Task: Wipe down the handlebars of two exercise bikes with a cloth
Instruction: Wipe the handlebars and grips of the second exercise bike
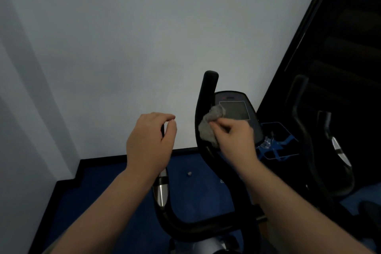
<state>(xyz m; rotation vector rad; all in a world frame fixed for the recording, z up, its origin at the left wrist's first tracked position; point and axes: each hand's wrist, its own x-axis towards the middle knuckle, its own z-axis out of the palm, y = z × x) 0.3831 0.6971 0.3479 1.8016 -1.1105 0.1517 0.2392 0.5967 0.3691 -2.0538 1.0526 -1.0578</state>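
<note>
While the head camera looks down past two bare forearms, the right hand [234, 138] is closed around a crumpled grey cloth [211, 126], pinching it between thumb and fingers. The cloth presses against the right upright of the nearer exercise bike's black handlebar [203, 109], just left of the bike's console screen [235, 110]. The left hand [149, 142] holds nothing; its fingers curl loosely, thumb and forefinger tips close together, and it sits over the top of the handlebar's left upright, which is hidden behind it. Whether it touches the bar cannot be told. Below that hand a silver sensor grip [161, 190] shows on the left bar.

Two exercise bikes are in view: the one being wiped, and a second bike's dark handlebar [305, 130] at the right, with its own silver grip. One cloth and one console are visible. A white wall [123, 37] stands behind, above blue floor [103, 192].
</note>
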